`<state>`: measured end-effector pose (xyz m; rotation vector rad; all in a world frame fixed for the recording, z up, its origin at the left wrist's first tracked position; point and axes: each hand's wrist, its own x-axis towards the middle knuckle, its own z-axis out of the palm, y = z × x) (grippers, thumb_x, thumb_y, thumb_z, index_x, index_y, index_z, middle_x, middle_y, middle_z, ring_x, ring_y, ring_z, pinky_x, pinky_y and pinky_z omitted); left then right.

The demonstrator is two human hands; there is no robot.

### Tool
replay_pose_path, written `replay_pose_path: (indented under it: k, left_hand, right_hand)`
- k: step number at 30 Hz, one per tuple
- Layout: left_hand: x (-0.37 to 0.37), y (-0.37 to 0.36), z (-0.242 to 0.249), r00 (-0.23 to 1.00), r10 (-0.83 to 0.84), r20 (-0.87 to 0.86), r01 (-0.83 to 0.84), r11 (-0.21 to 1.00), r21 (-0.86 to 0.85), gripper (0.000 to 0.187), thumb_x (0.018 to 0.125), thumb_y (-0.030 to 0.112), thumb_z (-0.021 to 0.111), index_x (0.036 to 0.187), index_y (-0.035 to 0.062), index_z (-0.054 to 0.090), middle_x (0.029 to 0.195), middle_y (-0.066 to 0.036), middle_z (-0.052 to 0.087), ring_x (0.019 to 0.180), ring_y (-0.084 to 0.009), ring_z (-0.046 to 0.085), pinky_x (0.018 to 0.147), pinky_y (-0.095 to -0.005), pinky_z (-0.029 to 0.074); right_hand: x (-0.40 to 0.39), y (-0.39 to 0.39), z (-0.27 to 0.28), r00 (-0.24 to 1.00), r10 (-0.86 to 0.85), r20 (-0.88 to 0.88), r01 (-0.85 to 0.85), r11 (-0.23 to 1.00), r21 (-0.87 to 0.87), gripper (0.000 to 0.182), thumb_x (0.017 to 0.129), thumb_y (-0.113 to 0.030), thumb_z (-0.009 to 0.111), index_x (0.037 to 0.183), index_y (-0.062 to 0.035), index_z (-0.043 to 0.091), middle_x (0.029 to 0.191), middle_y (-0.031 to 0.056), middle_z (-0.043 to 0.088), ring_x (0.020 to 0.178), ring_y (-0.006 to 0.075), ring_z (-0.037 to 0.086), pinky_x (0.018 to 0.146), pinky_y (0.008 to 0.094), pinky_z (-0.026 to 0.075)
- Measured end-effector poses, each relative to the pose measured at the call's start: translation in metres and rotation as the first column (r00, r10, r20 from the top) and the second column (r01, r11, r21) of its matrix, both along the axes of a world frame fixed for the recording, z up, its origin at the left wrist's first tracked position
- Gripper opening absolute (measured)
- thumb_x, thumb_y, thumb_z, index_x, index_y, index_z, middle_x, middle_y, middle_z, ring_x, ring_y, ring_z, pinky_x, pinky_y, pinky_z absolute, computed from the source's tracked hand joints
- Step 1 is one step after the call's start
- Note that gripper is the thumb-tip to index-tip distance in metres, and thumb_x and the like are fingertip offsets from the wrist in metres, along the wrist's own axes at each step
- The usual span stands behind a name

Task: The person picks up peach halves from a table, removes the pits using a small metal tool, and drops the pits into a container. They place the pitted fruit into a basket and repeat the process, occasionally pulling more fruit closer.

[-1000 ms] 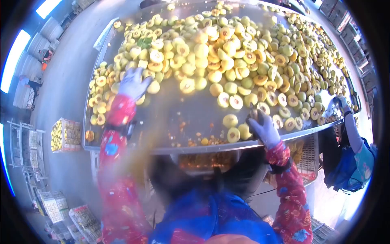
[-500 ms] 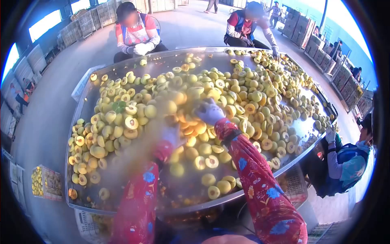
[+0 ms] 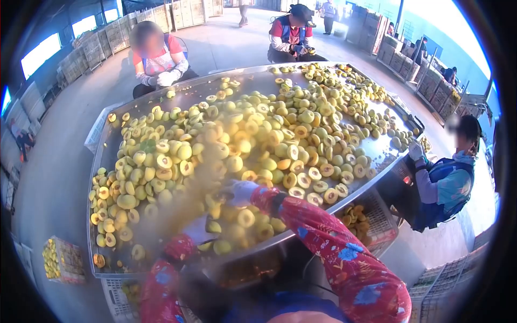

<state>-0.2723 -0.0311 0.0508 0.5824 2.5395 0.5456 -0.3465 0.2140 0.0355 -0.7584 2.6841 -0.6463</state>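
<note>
Many halved, yellow-green stone fruits [image 3: 246,217] that look like peaches are heaped on a metal-topped table [image 3: 280,81]; some show brown pits or hollows. My right hand [image 3: 240,192], in a pale glove, reaches in from the right over fruit at the near side of the heap. My left hand [image 3: 198,230], also gloved, is lower and to the left, beside fruit near the table's front edge. Blur and a smudge across the view hide the fingers of both hands, so I cannot see whether either grips anything.
Below the table's near right edge stands a crate [image 3: 379,229] of fruit. Another crate [image 3: 69,261] sits on the floor at left. Three people sit around the table: one person [image 3: 161,62] far left, one [image 3: 293,37] far side, one [image 3: 447,183] right.
Both my hands have come back toward the table's near edge, the right also moving left. Fruit has shifted nearer to me. The far-side person has drawn an arm back from the fruit.
</note>
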Motion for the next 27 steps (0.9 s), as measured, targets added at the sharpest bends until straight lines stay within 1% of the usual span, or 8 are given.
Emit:
replay_pose_path:
  k: [4, 7, 10, 12, 17, 21, 24, 27]
  left_hand:
    - [0.034, -0.018, 0.016, 0.926, 0.363, -0.099, -0.320, 0.899, 0.300, 0.077, 0.064, 0.042, 0.083, 0.123, 0.0055, 0.048, 0.104, -0.017, 0.063, 0.098, -0.0301, 0.064, 0.084, -0.0417, 0.052]
    - [0.064, -0.019, 0.050, 0.766, 0.286, 0.575, -0.641, 0.397, 0.657, 0.062, 0.072, 0.021, 0.082, 0.121, 0.0047, 0.049, 0.102, -0.012, 0.063, 0.094, -0.0195, 0.064, 0.083, -0.0331, 0.055]
    - [0.101, -0.019, 0.014, 0.969, 0.179, 0.171, -0.241, 0.519, 0.820, 0.046, 0.082, 0.009, 0.068, 0.125, 0.0038, 0.051, 0.115, -0.014, 0.061, 0.105, -0.0228, 0.061, 0.094, -0.0333, 0.049]
    - [0.117, -0.013, -0.002, 0.855, -0.004, -0.518, 0.279, 0.845, 0.455, 0.038, 0.087, 0.003, 0.059, 0.125, 0.0030, 0.055, 0.123, -0.015, 0.059, 0.114, -0.0266, 0.057, 0.102, -0.0352, 0.043]
    - [0.173, 0.016, 0.020, 0.949, 0.255, 0.187, -0.290, 0.465, 0.837, 0.028, 0.099, 0.010, 0.046, 0.124, 0.0002, 0.055, 0.121, -0.013, 0.059, 0.111, -0.0224, 0.058, 0.098, -0.0336, 0.047]
    - [0.178, 0.026, -0.053, 0.543, -0.259, 0.799, -0.802, -0.440, 0.403, 0.027, 0.100, 0.010, 0.045, 0.124, 0.0008, 0.053, 0.118, -0.008, 0.059, 0.102, -0.0138, 0.061, 0.087, -0.0264, 0.053]
    - [0.183, 0.030, -0.057, 0.501, -0.093, 0.860, -0.807, -0.410, 0.426, 0.041, 0.102, 0.006, 0.036, 0.142, 0.0014, 0.030, 0.137, -0.015, 0.043, 0.131, -0.0199, 0.042, 0.112, -0.0275, 0.035]
    - [0.189, 0.033, -0.038, 0.689, 0.254, 0.679, -0.711, 0.051, 0.702, 0.047, 0.103, 0.007, 0.033, 0.147, 0.0026, 0.019, 0.144, -0.016, 0.036, 0.136, -0.0189, 0.035, 0.111, -0.0256, 0.034]
  right_hand:
    - [0.069, -0.018, 0.037, 0.991, -0.061, -0.119, 0.058, 0.998, -0.029, 0.054, 0.082, -0.043, 0.062, 0.129, -0.0182, 0.055, 0.128, 0.0118, 0.053, 0.111, 0.0345, 0.057, 0.093, 0.0455, 0.047]
    - [0.126, -0.026, 0.067, 0.977, -0.104, -0.188, 0.005, 0.885, -0.465, 0.050, 0.083, -0.025, 0.068, 0.130, -0.0136, 0.053, 0.124, 0.0149, 0.055, 0.103, 0.0359, 0.060, 0.085, 0.0433, 0.050]
    - [0.183, -0.039, 0.085, 0.983, -0.140, -0.121, 0.060, 0.860, -0.507, 0.060, 0.080, -0.026, 0.072, 0.134, -0.0104, 0.048, 0.123, 0.0172, 0.055, 0.104, 0.0370, 0.059, 0.087, 0.0426, 0.049]
    - [0.209, -0.045, 0.076, 0.970, -0.208, -0.125, 0.093, 0.792, -0.604, 0.064, 0.077, -0.025, 0.074, 0.132, -0.0039, 0.048, 0.121, 0.0186, 0.054, 0.109, 0.0374, 0.056, 0.091, 0.0411, 0.047]
    - [0.232, -0.035, 0.072, 0.979, -0.101, 0.177, 0.194, 0.725, -0.661, 0.057, 0.078, -0.017, 0.074, 0.127, -0.0014, 0.050, 0.117, 0.0156, 0.054, 0.110, 0.0309, 0.055, 0.095, 0.0379, 0.043]
    - [0.233, -0.047, 0.063, 0.972, -0.152, 0.182, 0.236, 0.664, -0.709, 0.053, 0.080, -0.017, 0.073, 0.127, -0.0024, 0.051, 0.117, 0.0155, 0.055, 0.111, 0.0299, 0.054, 0.095, 0.0378, 0.043]
    - [0.227, -0.051, 0.048, 0.955, -0.141, 0.262, 0.294, 0.597, -0.747, 0.052, 0.081, -0.018, 0.072, 0.126, -0.0028, 0.052, 0.120, 0.0149, 0.055, 0.113, 0.0297, 0.053, 0.096, 0.0380, 0.042]
    - [0.228, -0.051, 0.021, 0.906, -0.084, 0.415, 0.396, 0.517, -0.759, 0.054, 0.085, -0.021, 0.070, 0.131, -0.0037, 0.048, 0.123, 0.0119, 0.055, 0.115, 0.0294, 0.053, 0.100, 0.0373, 0.040]
